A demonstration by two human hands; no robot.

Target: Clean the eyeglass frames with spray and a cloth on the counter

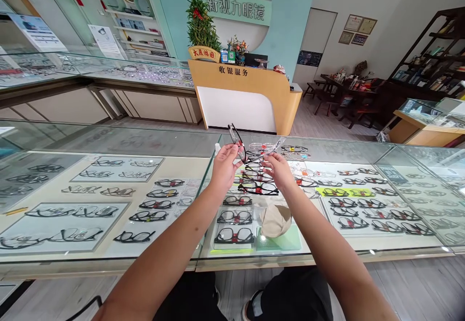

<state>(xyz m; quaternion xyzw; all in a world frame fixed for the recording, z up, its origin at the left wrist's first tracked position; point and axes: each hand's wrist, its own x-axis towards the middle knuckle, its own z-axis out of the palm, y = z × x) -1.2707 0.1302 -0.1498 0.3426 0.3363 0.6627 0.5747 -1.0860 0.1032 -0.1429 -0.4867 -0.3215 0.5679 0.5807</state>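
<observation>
Both of my hands are raised above the glass surface, sharing one pair of dark-framed glasses. My left hand pinches the frame near the lens end, fingers closed on it, while my right hand has its fingertips closed on the far end of a temple arm that stretches toward the right. The glasses sit tilted, lens front lifted up and to the left, held clear of the glass between the two hands. I judge that I am in the middle of handling this one frame, opening or folding its arms, though I cannot tell which. As I read it, the next move calls for a light, even grip at both ends, so the hinge is not twisted and the lens is not smeared. Under the glass, directly below my hands, lies a column of black frames on a tray, with more rows to either side. A beige cloth rests on top of the surface near my right forearm, well within reach. Beyond stands an orange cashier desk with a potted plant on it.
</observation>
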